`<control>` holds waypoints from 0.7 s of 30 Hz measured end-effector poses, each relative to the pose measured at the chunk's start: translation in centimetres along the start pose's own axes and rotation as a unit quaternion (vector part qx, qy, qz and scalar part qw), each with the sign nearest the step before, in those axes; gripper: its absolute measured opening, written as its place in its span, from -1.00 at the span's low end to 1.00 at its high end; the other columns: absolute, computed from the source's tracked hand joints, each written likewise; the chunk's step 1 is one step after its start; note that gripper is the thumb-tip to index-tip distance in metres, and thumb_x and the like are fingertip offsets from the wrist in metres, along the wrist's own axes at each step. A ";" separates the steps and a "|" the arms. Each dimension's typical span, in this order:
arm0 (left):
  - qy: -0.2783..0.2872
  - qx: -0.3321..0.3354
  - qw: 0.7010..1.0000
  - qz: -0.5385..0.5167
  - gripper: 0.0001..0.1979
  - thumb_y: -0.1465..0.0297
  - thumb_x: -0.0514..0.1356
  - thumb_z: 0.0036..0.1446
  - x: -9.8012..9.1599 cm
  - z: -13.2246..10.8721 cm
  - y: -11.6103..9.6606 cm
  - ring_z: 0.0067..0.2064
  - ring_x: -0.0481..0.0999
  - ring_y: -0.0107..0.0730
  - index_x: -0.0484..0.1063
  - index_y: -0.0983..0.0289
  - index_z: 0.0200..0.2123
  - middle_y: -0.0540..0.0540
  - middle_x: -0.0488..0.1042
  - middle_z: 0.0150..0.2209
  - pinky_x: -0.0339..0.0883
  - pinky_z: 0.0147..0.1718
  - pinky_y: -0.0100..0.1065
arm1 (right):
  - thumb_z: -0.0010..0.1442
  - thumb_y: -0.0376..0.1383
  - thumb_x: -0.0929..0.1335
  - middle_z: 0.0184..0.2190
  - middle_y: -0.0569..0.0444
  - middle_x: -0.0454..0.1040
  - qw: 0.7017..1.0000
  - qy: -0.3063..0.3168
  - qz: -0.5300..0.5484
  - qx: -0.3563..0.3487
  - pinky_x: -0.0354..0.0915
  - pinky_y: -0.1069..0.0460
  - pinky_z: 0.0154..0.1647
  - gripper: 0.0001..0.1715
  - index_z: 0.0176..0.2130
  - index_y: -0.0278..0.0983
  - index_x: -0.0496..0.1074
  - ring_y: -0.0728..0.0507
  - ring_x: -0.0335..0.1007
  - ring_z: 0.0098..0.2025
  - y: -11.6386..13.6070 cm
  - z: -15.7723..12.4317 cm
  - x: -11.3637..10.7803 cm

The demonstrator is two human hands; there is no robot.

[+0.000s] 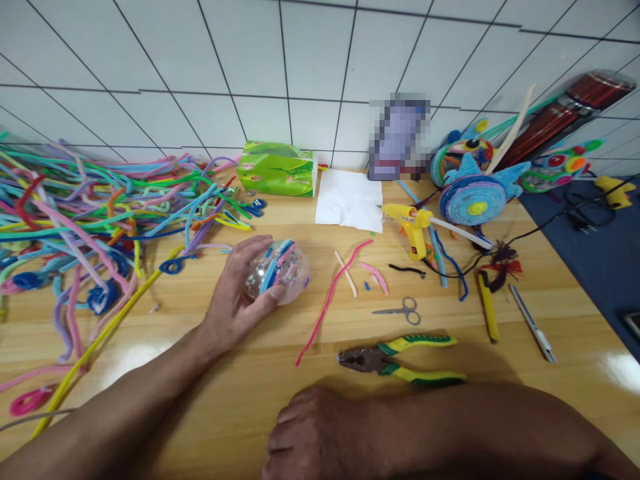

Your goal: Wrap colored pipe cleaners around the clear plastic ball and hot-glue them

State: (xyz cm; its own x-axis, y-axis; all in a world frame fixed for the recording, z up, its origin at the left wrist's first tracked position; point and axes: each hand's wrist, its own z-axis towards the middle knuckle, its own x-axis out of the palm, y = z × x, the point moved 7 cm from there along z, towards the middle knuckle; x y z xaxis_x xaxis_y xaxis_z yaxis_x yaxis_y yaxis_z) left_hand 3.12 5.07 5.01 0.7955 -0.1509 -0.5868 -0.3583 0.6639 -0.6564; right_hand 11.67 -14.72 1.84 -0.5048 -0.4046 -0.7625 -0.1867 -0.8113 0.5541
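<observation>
My left hand (237, 293) is wrapped round a clear plastic piece (297, 273), rounded and see-through, with blue and pink pipe cleaner strips across it. It rests on the wooden table, left of the middle. At the bottom of the view my right hand (313, 437) lies on the table with its fingers curled under; no object shows in it. Just beyond it are pliers (370, 359) with yellow and green handles. Small scissors (400, 311), a long red pipe cleaner (333, 293) and a short pink pipe cleaner (376, 277) lie between the hands and the wall.
A heap of coloured pipe cleaners (100, 207) covers the left side. At the back stand a green tissue pack (277, 170), white paper (350, 200) and a blurred phone (400, 140). To the right lie a yellow glue gun (413, 227), blue fish craft (473, 200), cutter (533, 323) and red thermos (570, 113).
</observation>
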 end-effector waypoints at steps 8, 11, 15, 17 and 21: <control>0.001 0.004 1.000 -0.004 -0.38 0.08 0.31 0.50 0.0 0.0 0.1 0.50 0.50 0.15 0.31 0.03 0.50 0.23 0.49 0.44 0.47 0.50 0.27 | 0.61 -0.26 0.43 -0.43 0.22 0.57 1.000 0.023 0.006 -0.001 0.33 0.02 -0.35 -0.79 -0.09 -0.23 0.69 -0.05 0.45 -0.37 0.1 0.2 -0.1; 0.000 0.011 1.000 -0.004 -0.40 0.10 0.31 0.51 -0.1 0.0 -0.1 0.50 0.49 0.14 0.31 0.02 0.51 0.22 0.49 0.43 0.47 0.51 0.26 | 0.60 -0.27 0.43 -0.43 0.22 0.56 1.000 0.023 0.009 -0.001 0.33 0.01 -0.35 -0.80 -0.09 -0.23 0.68 -0.06 0.45 -0.37 0.1 0.1 0.1; 0.004 -0.005 1.000 0.007 -0.38 0.05 0.31 0.49 0.0 0.0 0.1 0.50 0.49 0.20 0.32 0.05 0.49 0.24 0.50 0.43 0.46 0.51 0.33 | 0.63 -0.27 0.40 -0.42 0.21 0.58 1.000 -0.005 0.006 -0.006 0.34 0.01 -0.34 -0.75 -0.10 -0.24 0.67 -0.06 0.45 -0.37 0.1 -0.1 0.1; 0.004 -0.015 1.000 0.009 -0.37 0.02 0.30 0.48 0.0 0.0 0.2 0.51 0.48 0.20 0.32 0.06 0.48 0.25 0.50 0.43 0.45 0.52 0.33 | 0.63 -0.26 0.40 -0.41 0.21 0.59 1.000 -0.019 0.002 -0.007 0.34 0.00 -0.34 -0.75 -0.10 -0.24 0.68 -0.06 0.45 -0.36 0.1 -0.1 0.1; 0.003 -0.016 1.000 0.007 -0.38 -0.03 0.27 0.50 0.1 0.0 0.2 0.51 0.47 0.17 0.32 0.05 0.47 0.24 0.49 0.43 0.44 0.52 0.30 | 0.61 -0.27 0.42 -0.41 0.21 0.59 1.000 0.003 0.001 -0.008 0.35 0.00 -0.34 -0.80 -0.07 -0.23 0.67 -0.07 0.45 -0.36 0.1 -0.1 0.3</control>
State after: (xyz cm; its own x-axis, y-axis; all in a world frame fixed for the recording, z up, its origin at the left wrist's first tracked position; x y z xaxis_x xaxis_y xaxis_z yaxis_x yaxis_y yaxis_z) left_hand 3.09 5.19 4.78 0.7877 -0.1453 -0.5987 -0.3856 0.6416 -0.6631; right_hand 11.62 -14.94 1.64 -0.5007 -0.4086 -0.7631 -0.1719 -0.8171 0.5502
